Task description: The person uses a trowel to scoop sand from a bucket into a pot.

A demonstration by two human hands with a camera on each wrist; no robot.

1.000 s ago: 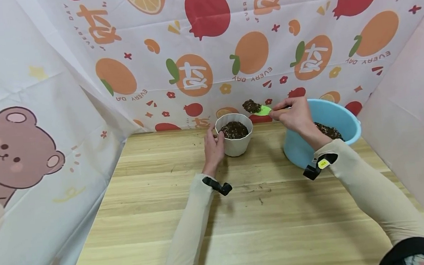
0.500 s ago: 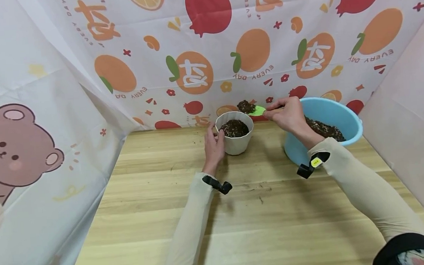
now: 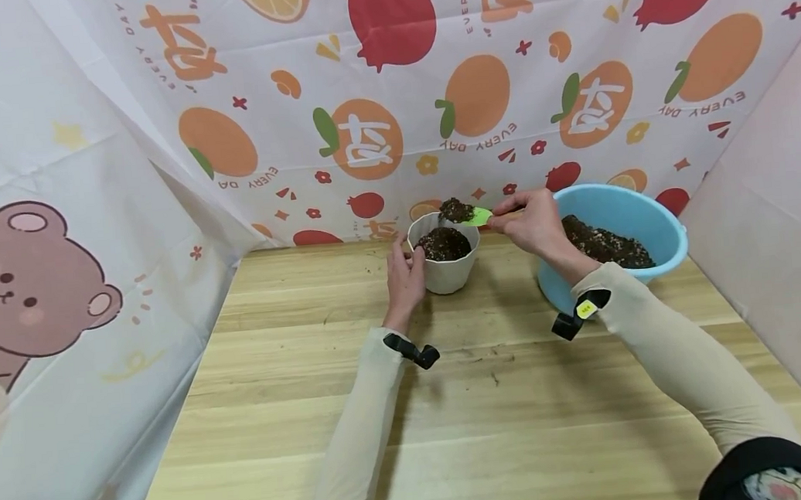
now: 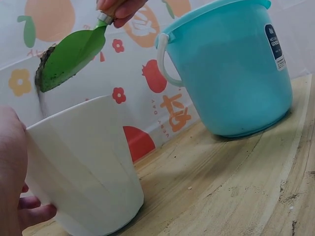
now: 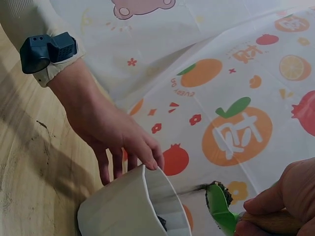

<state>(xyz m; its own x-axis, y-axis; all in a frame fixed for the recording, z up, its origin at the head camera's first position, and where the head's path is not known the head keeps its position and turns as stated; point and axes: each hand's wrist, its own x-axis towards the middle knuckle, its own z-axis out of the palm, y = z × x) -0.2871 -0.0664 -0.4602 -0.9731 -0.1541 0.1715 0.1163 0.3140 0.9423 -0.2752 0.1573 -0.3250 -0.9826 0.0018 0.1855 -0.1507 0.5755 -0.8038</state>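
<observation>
My right hand (image 3: 530, 225) grips the wooden handle (image 5: 275, 222) of a small green trowel (image 4: 74, 59). Dark soil (image 3: 455, 210) is heaped on its blade, above the rim of a white flower pot (image 3: 450, 276). In both wrist views a thin stream of soil trickles off the blade toward the pot. More soil (image 3: 444, 244) lies inside the pot, which stands upright on the table. My left hand (image 3: 406, 280) holds the pot at its left side, thumb near the rim and fingers against the outer wall, as the right wrist view shows (image 5: 113, 132).
A light blue bucket (image 3: 661, 236) with dark soil (image 3: 602, 243) in it stands right of the pot, under my right forearm. Soil crumbs are scattered on the wooden table (image 3: 300, 412). A fruit-print cloth (image 3: 264, 197) hangs directly behind the pot.
My right hand has moved left with the loaded trowel, from beside the bucket to over the pot. Soil now trickles down. The left hand keeps its place on the pot.
</observation>
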